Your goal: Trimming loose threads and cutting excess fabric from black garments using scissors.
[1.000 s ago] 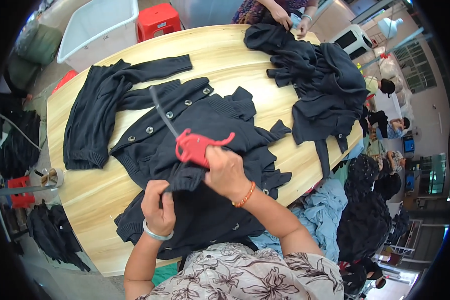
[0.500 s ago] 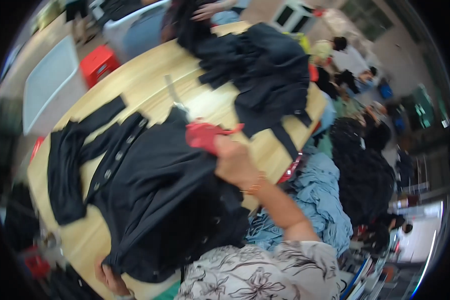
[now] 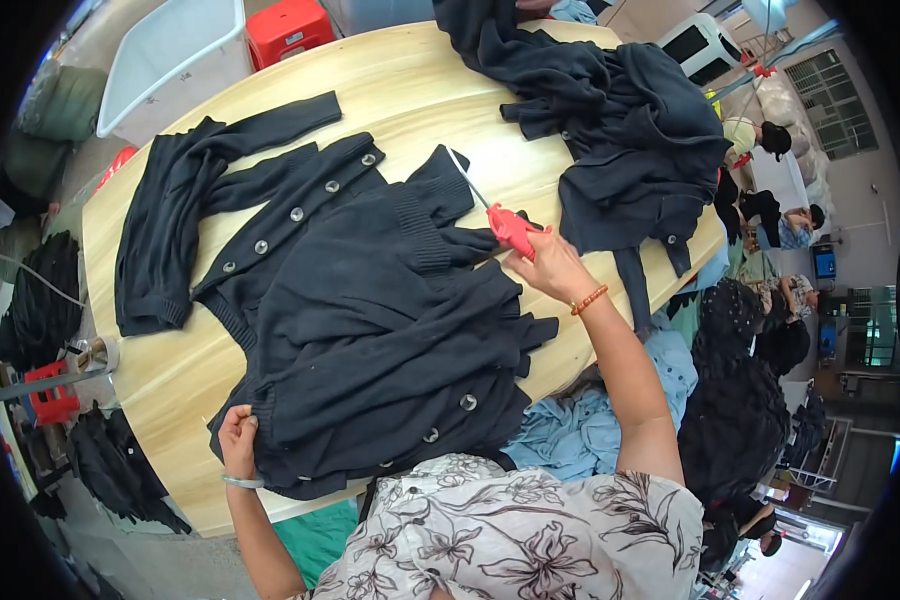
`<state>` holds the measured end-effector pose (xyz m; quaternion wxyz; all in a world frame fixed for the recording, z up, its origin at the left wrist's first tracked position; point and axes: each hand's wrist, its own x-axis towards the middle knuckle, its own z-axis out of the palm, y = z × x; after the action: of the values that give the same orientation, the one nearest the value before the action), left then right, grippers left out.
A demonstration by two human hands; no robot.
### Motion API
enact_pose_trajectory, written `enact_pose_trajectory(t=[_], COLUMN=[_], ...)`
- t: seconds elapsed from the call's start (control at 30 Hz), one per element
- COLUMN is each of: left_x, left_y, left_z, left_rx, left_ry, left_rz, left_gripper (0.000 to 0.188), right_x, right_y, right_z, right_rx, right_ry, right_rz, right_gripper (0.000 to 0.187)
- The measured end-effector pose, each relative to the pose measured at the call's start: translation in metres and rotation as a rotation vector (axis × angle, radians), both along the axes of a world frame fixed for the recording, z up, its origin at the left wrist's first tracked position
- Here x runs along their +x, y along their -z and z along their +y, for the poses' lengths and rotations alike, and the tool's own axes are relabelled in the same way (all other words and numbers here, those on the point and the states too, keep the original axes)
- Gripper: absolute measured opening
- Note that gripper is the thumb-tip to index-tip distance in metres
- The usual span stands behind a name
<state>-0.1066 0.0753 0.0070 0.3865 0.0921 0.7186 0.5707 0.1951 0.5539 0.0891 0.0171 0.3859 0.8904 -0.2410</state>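
Head view, left hand (image 3: 238, 432) clenched on hem of dark cardigan (image 3: 370, 330) spread over wooden table (image 3: 170, 370); right hand (image 3: 550, 268) closed around red tool (image 3: 510, 228)

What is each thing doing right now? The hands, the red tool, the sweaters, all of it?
Left hand: gripping the hem of the top cardigan.
Right hand: wrapped around the red tool.
Red tool: held, thin tip resting on the table.
Top cardigan: spread out, rumpled.
Far pile of cardigans: heaped.
Wooden table: mostly covered.
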Motion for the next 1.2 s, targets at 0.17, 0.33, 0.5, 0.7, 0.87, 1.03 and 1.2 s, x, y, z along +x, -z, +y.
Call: enact_pose_trajectory(t=[0.17,0.33,0.5,0.7,0.87,1.03,1.2], left_x=[0.007,0.002,0.005,0.007,0.045,0.12,0.165], left_y=[-0.023,-0.02,-0.047,-0.026,-0.035,-0.092,-0.015], left_z=[0.014,0.019,-0.017,-0.03,0.04,0.184,0.298], left_rx=[-0.013,-0.082,0.095,-0.108,-0.592,-0.026,0.002], left_ry=[0.125,0.082,0.0,-0.114,0.176,0.483,0.949], left_rz=[0.018,0.085,-0.049,0.089,1.153,1.059,1.185], left_gripper=[0.024,0.017,0.012,0.008,0.023,0.034,0.056], right_x=[0.011,0.02,0.018,-0.029,-0.011,0.03,0.071], right_y=[0.02,0.058,0.027,0.018,0.06,0.034,0.017], right_z=[-0.038,-0.056,-0.036,-0.005,-0.005,-0.017,-0.027], right_rx=[-0.221,-0.095,-0.217,0.12,0.388,0.298,0.134], right_ry=[-0.109,-0.171,-0.163,-0.007,-0.016,0.154,0.039], right_rz=[-0.025,-0.052,0.157,0.12,-0.355,0.046,-0.046], right_gripper=[0.048,0.034,0.021,0.027,0.016,0.038,0.037])
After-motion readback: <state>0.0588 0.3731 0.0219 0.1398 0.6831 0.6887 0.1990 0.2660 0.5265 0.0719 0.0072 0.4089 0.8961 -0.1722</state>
